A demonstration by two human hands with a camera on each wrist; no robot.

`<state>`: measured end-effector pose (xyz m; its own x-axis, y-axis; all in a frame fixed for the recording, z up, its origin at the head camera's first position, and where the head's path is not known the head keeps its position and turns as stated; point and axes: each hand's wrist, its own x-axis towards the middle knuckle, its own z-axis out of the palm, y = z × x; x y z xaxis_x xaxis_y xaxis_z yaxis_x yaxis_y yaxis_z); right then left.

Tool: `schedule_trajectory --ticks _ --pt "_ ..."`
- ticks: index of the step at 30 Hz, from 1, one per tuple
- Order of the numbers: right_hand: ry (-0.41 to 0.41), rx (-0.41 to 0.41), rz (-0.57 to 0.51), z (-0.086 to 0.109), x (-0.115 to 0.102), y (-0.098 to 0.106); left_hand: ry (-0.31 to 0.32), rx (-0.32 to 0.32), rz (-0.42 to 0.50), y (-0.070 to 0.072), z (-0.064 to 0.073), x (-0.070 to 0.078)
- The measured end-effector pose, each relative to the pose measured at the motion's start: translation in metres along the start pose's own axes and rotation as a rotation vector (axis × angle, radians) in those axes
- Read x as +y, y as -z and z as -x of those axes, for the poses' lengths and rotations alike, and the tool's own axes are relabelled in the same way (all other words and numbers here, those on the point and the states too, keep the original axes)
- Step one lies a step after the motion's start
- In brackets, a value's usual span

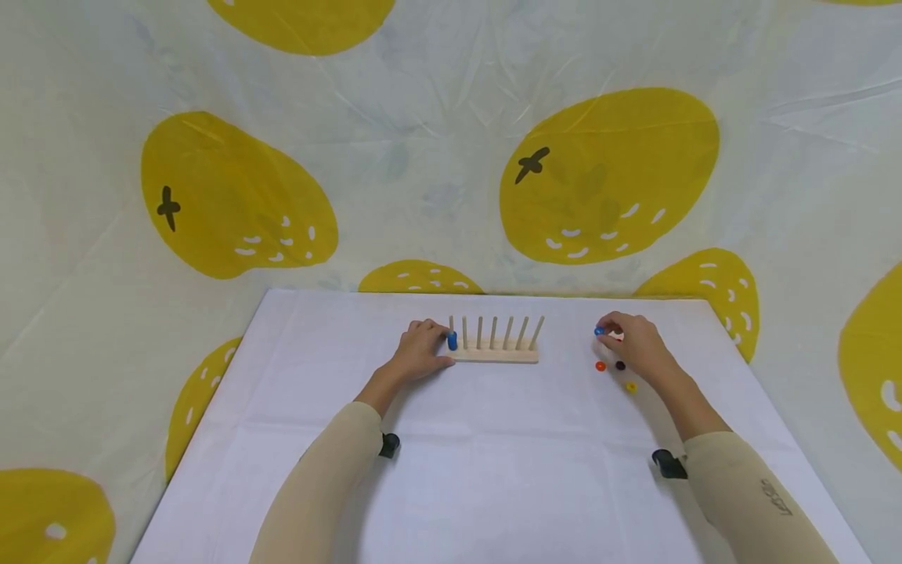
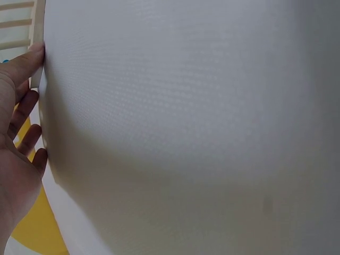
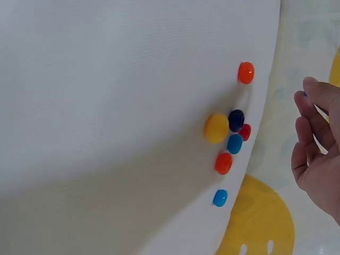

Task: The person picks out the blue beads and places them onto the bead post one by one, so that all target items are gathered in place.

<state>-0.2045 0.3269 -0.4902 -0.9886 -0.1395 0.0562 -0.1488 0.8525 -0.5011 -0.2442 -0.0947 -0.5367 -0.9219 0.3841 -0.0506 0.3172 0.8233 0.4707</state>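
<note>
A pale wooden peg rack [image 1: 493,356] with a row of upright pegs stands towards the back of the table. Blue beads [image 1: 452,341] sit low on its leftmost peg. My left hand [image 1: 417,350] grips the rack's left end, the thumb at the front edge of the base and the index finger by the leftmost peg. To the right of the rack, my right hand [image 1: 637,345] pinches a blue bead [image 1: 599,330] between thumb and fingertips, raised above the table. In the right wrist view only a sliver of that bead shows between the fingertips.
Several loose beads lie under and beside my right hand, among them an orange bead [image 3: 246,73], a yellow bead [image 3: 217,128], a dark bead [image 3: 236,120], a red bead [image 3: 245,132] and a blue bead [image 3: 220,198]. A patterned curtain [image 1: 423,196] hangs behind the white table [image 1: 493,470].
</note>
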Motion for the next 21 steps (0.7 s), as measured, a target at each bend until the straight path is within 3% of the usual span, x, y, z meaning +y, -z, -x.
schedule_trajectory --ticks 11,21 --pt "0.087 0.062 -0.011 -0.006 -0.026 0.013 -0.017 0.015 0.013 -0.004 -0.001 -0.005" --pt "0.234 0.13 0.015 -0.017 -0.064 0.015 -0.012 0.012 0.022 -0.003 -0.001 -0.005"
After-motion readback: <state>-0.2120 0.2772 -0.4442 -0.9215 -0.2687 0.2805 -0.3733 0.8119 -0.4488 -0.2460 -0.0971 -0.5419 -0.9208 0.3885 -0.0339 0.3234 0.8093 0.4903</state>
